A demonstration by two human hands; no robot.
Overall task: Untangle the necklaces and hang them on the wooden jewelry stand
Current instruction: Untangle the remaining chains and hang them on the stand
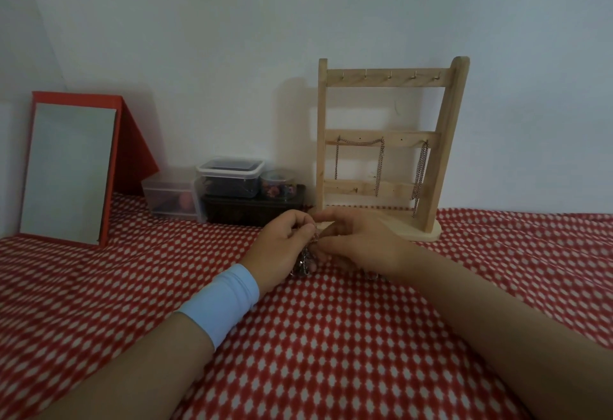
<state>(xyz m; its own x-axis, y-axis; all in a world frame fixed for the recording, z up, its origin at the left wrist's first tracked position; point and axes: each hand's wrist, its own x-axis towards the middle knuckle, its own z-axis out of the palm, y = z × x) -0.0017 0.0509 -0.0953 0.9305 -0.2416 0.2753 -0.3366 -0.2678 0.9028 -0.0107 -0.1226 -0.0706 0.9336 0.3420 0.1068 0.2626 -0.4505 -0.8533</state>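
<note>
Your two hands at work: left hand (284, 243) and right hand (362, 243) both pinch one necklace tangle (303, 265). Two chains (421, 171) hang on stand (444, 141).

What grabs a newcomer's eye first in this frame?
At centre, the left hand and right hand pinch a tangled clump of necklaces over the red-and-white cloth. Behind them stands the wooden jewelry stand, chains already draped on its middle bar. A red-framed mirror stands at far left.
</note>
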